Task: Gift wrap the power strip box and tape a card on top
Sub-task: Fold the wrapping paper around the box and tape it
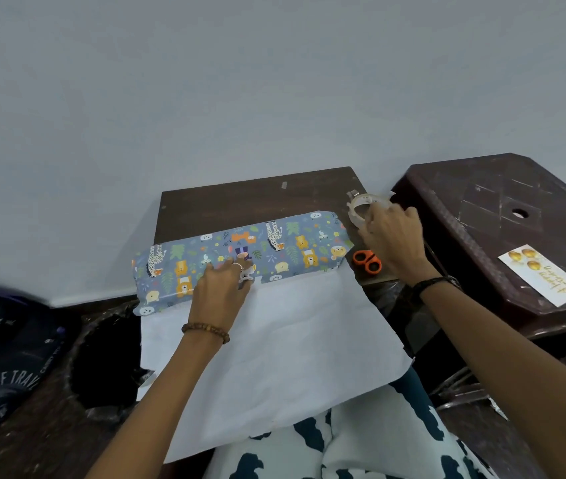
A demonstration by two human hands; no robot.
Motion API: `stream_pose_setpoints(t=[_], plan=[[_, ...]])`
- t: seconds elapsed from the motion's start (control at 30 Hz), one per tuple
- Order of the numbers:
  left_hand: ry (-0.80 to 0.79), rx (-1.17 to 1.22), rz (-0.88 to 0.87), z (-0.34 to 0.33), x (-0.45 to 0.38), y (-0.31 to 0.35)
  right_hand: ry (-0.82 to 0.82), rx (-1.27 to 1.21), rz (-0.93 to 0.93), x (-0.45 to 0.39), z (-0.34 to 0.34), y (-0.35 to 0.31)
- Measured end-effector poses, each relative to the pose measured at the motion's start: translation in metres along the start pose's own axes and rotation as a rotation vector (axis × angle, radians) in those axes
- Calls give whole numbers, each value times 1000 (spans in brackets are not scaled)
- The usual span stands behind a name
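Note:
The power strip box point(274, 250) lies lengthwise on a dark wooden board point(233, 205), covered on top by blue animal-print wrapping paper. The paper's white underside point(285, 344) spreads toward me over my lap. My left hand point(222, 285) presses flat on the printed paper's edge along the box's near side. My right hand point(395, 236) grips a clear tape roll point(364, 203) just past the box's right end. A white greeting card point(542, 274) with gold balloons and lettering lies on a dark brown stool at the right.
Orange-handled scissors point(367, 261) lie on the board by the box's right end, under my right wrist. The brown plastic stool point(502, 216) stands close on the right. A dark bag point(1, 357) and a black-lined bin point(105, 361) sit at the left. A grey wall rises behind.

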State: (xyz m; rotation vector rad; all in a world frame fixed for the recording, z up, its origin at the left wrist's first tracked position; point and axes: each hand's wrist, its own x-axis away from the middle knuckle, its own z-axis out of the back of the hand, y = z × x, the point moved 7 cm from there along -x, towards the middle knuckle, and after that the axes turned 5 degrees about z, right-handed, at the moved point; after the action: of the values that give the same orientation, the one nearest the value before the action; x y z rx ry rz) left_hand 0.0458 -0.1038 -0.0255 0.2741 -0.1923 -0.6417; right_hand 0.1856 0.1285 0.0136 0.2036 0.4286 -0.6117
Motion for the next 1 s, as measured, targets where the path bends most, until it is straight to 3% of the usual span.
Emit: stream_pose_setpoints(t=[0.1,0.17,0.23,0.33,0.43,0.8,1.0], plan=[[-5,-5,-5,-2,1,-3,155,-308,-171,3,24,-1],[8,33,-8,-4,2,-5,251,-532,-95,12,41,-28],[27,82,-6,-5,3,-8,228,-667,58,27,43,-69],[71,164,-6,-6,2,-13,101,-624,255,51,21,-123],[109,204,-6,-5,3,-16,60,-557,314,59,-2,-144],[179,211,-60,-5,4,-17,334,-312,273,61,-11,-156],[325,205,-213,-4,6,-14,390,-252,334,64,-11,-156]])
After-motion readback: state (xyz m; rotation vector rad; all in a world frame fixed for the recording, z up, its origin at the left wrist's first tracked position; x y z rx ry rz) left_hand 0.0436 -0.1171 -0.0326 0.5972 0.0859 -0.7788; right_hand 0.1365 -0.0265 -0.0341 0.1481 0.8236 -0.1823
